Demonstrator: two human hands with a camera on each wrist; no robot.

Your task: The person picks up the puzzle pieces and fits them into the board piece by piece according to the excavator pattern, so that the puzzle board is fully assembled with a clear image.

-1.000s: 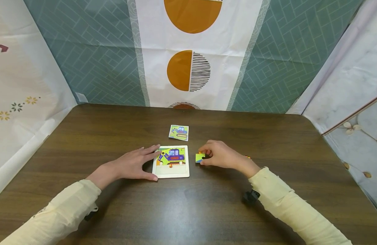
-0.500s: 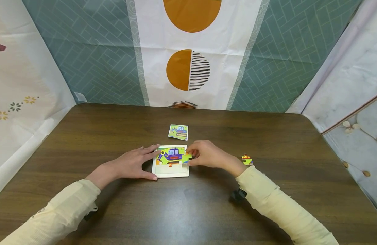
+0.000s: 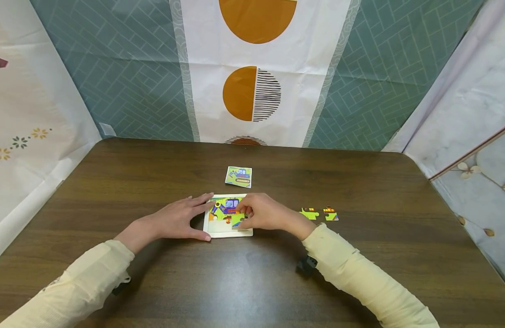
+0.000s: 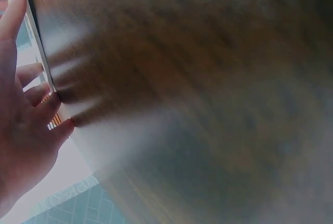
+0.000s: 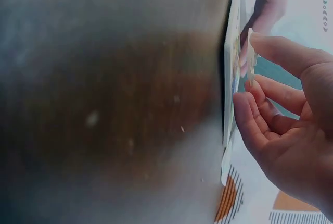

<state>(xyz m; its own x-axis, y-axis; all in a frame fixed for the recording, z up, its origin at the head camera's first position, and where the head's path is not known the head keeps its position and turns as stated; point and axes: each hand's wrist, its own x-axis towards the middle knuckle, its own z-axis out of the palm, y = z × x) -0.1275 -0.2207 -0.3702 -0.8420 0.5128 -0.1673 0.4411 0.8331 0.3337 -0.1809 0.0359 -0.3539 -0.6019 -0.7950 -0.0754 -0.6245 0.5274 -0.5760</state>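
A white-framed puzzle tray point(image 3: 227, 235) lies on the table, its upper part filled with a picture of a purple excavator and its lower part bare. My left hand point(image 3: 170, 221) rests along the tray's left side, fingers spread, fingertips over the frame and thumb at the near left corner. Between thumb and fingers, my right hand point(image 3: 262, 213) pinches a green puzzle piece point(image 3: 237, 220) over the lower middle of the tray. In the right wrist view the piece point(image 5: 251, 60) is seen edge-on, held apart from the tray point(image 5: 228, 94).
Two loose puzzle pieces lie to the right: a green one point(image 3: 308, 213) and a green-and-red one point(image 3: 331, 214). Behind the tray is a small picture card point(image 3: 238, 176) of an excavator. The brown table point(image 3: 154, 164) ends at a patterned cloth backdrop point(image 3: 145, 91).
My right hand has carried the green puzzle piece leftward from beside the tray to over its lower middle, uncovering the loose pieces at the right. The left hand stays in place.
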